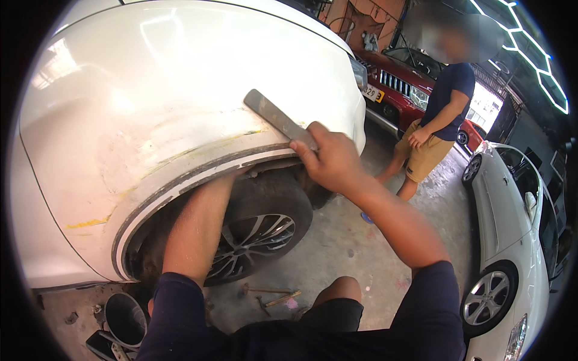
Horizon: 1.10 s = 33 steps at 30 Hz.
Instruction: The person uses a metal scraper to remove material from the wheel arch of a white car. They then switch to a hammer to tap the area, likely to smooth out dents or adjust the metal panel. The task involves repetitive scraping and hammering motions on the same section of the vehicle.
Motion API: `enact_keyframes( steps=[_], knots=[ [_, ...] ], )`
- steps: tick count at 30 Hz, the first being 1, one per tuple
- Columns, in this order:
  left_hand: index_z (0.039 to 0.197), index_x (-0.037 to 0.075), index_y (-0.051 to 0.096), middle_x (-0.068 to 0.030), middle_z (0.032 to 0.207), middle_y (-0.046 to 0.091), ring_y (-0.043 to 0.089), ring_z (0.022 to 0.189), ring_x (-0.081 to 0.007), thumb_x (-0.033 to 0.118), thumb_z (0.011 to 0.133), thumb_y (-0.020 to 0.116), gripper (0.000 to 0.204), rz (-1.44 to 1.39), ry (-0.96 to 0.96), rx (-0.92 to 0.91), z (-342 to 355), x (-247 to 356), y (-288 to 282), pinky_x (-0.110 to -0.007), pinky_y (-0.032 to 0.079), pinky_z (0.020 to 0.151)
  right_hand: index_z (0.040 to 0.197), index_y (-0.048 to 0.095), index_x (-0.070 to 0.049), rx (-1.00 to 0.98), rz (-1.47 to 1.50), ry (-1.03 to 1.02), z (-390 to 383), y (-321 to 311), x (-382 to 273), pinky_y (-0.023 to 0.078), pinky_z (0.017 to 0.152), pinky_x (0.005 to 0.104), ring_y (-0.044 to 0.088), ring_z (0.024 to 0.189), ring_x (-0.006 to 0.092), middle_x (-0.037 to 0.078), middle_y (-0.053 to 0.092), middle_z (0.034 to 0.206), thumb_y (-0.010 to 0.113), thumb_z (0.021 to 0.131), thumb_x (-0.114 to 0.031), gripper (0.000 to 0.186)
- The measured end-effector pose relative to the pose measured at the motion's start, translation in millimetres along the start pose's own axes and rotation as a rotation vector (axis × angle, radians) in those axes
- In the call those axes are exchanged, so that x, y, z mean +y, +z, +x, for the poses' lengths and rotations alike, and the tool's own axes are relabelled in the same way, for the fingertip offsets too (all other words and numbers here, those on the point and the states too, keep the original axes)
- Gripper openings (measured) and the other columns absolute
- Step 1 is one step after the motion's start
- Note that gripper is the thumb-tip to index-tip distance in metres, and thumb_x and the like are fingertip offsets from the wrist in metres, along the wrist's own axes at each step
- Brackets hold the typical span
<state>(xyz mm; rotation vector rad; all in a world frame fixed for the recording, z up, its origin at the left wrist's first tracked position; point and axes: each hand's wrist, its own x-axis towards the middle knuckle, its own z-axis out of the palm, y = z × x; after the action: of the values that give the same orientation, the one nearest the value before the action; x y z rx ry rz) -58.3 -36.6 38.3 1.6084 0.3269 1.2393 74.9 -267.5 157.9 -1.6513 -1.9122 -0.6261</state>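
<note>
Right fingers: wrapped around one end of a flat metal bar (271, 114), the thumb pressing along it.
Flat metal bar: slants up and left from the right hand (331, 156), over the white fender (180, 90), just above the wheel arch.
Left fingers: hidden inside the arch, so I cannot tell whether they are spread, pressed together or pinching something.
Left forearm (201, 231): reaches up under the arch edge (144, 207), in front of the tyre (271, 195).
Fender marks: yellow scuffs, 1 streak (87, 224) low on the left, others along the arch.
Wheel: dark multi-spoke rim (259, 237), below the hands.
Floor: 2 long-handled tools (283, 298) near the person's knee; a black bucket (125, 319) near left.
Far right: a co-worker (448, 96) in a dark shirt and tan shorts stands beside a dark red car (397, 72).
Right side: a white car (506, 210), its wheels toward the person.
</note>
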Motion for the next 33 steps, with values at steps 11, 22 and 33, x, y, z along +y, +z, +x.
enact_keyframes(
  steps=[11,22,33],
  knots=[
    [0.153,0.013,0.052,-0.0155,0.154,0.055,0.053,0.142,-0.0318,0.068,0.105,0.039,0.074,-0.502,-0.051,0.021,-10,15,-1,-0.045,0.043,0.118,0.098,0.058,0.0,0.215,0.201,-0.026,1,2,0,0.055,0.067,0.0547,0.07,0.072,0.0482,0.025,0.067,0.071,0.067,0.102,-0.04,0.041],
    [0.151,0.009,0.051,-0.0167,0.15,0.057,0.057,0.138,-0.0311,0.056,0.11,0.035,0.064,-1.399,-0.099,-0.554,-11,10,-7,-0.044,0.047,0.116,0.098,0.059,0.0,0.067,-0.014,-0.056,-6,3,11,0.055,0.068,0.0541,0.071,0.072,0.0469,0.023,0.067,0.07,0.067,0.102,-0.039,0.04],
    [0.156,0.014,0.048,-0.0149,0.157,0.053,0.047,0.148,-0.0308,0.07,0.102,0.046,0.078,-1.036,-0.259,-0.011,-22,36,0,-0.045,0.038,0.123,0.101,0.06,-0.001,0.18,0.193,0.065,-11,9,19,0.051,0.067,0.0541,0.068,0.073,0.0473,0.024,0.065,0.071,0.069,0.101,-0.041,0.041]
  ],
)
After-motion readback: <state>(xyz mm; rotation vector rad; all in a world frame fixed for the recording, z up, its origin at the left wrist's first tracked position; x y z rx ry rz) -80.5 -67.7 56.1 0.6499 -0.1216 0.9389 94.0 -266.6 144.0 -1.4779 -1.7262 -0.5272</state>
